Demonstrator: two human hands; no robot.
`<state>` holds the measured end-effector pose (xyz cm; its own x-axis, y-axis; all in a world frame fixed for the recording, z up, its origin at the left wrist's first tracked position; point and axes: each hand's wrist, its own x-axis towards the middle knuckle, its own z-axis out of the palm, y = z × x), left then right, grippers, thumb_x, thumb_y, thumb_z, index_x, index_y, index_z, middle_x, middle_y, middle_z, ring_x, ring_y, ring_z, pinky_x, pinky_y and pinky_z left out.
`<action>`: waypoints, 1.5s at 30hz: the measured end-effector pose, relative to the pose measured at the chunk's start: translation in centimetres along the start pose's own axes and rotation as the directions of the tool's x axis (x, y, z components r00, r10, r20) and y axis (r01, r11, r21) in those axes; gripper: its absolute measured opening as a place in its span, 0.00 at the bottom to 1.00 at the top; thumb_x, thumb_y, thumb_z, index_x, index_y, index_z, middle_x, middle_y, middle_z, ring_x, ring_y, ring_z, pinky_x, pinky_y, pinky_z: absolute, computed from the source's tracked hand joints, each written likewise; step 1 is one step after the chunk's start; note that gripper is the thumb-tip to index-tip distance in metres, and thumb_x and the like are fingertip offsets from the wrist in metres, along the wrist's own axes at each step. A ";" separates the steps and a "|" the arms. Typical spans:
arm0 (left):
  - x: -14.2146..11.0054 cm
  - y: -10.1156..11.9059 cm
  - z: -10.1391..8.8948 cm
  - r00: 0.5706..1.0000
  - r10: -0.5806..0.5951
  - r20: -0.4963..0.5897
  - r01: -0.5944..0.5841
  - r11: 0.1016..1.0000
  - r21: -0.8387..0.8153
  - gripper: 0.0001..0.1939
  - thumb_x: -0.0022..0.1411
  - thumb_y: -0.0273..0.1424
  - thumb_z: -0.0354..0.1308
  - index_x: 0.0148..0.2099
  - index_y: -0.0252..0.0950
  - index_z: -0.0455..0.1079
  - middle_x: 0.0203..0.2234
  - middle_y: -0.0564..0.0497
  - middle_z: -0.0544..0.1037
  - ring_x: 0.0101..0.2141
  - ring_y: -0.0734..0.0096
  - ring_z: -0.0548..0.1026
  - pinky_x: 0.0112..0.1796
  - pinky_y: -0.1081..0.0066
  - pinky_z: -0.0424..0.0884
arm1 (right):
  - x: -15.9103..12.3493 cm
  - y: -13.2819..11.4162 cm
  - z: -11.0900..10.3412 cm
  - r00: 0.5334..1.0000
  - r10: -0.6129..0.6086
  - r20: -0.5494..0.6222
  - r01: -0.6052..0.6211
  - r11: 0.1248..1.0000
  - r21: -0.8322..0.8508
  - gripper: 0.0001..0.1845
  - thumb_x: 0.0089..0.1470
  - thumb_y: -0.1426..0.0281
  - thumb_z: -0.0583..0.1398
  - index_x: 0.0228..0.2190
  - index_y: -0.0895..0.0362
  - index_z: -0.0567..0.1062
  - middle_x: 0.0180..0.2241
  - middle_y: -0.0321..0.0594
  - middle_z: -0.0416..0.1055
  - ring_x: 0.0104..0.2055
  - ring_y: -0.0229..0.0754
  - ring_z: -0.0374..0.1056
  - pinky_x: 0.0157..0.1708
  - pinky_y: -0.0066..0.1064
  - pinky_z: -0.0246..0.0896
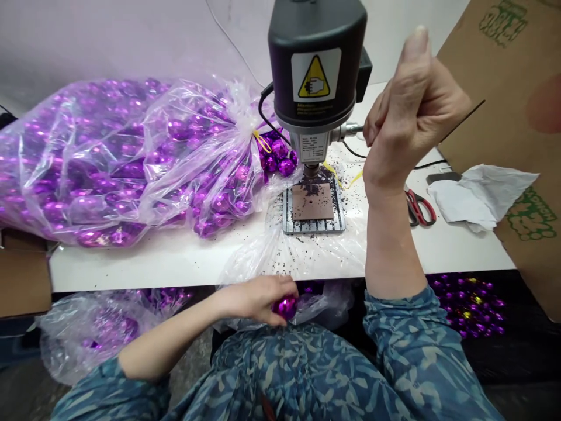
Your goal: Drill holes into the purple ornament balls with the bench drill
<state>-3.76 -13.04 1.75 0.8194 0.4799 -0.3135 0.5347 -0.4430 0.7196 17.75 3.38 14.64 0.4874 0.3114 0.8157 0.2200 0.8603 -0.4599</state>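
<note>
Right hand [414,111], drill [315,32], yellow warning label [316,74]

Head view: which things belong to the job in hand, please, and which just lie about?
Likely in use:
shiny purple ball in left hand
rounded black machine by right hand
square brown plate

Seemingly lying about:
red-and-black scissors
crumpled white paper

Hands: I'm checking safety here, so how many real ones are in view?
2. The left hand holds a purple ball at the table's near edge; the right hand grips the handle of the drill press. No others show.
</note>
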 end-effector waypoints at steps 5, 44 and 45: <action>-0.4 -1.4 -0.4 0.982 0.010 -0.188 -0.009 1.000 0.004 0.13 0.73 0.37 0.62 0.57 0.41 0.76 0.46 0.45 0.83 0.43 0.60 0.83 0.44 0.62 0.80 | 0.0 0.6 -0.1 0.999 0.033 -0.006 -0.033 0.999 -0.030 0.37 0.58 0.35 0.51 0.16 0.50 0.51 0.13 0.30 0.46 0.16 0.33 0.45 0.23 0.37 0.48; 13.5 -10.7 -7.9 0.565 -0.341 -0.751 -0.359 0.718 -0.596 0.26 0.65 0.45 0.69 0.59 0.42 0.70 0.51 0.43 0.83 0.53 0.58 0.82 0.52 0.55 0.80 | -1.1 0.5 -1.2 0.999 0.038 0.022 -0.039 0.997 0.066 0.37 0.64 0.41 0.55 0.16 0.52 0.53 0.13 0.29 0.48 0.16 0.29 0.46 0.21 0.35 0.45; 13.9 -10.9 -7.8 0.552 -0.342 -0.760 -0.354 0.730 -0.585 0.26 0.64 0.44 0.69 0.59 0.41 0.70 0.51 0.42 0.83 0.53 0.58 0.82 0.53 0.55 0.80 | -1.1 0.5 -1.2 0.999 0.038 0.024 -0.039 0.998 0.048 0.37 0.63 0.40 0.54 0.16 0.52 0.53 0.13 0.29 0.48 0.16 0.29 0.46 0.21 0.35 0.45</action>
<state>0.20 4.42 -5.65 0.1127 0.9923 0.0519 -0.0204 -0.0499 0.9985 18.34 3.02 13.11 0.4751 0.3532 0.8059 0.1597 0.8661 -0.4737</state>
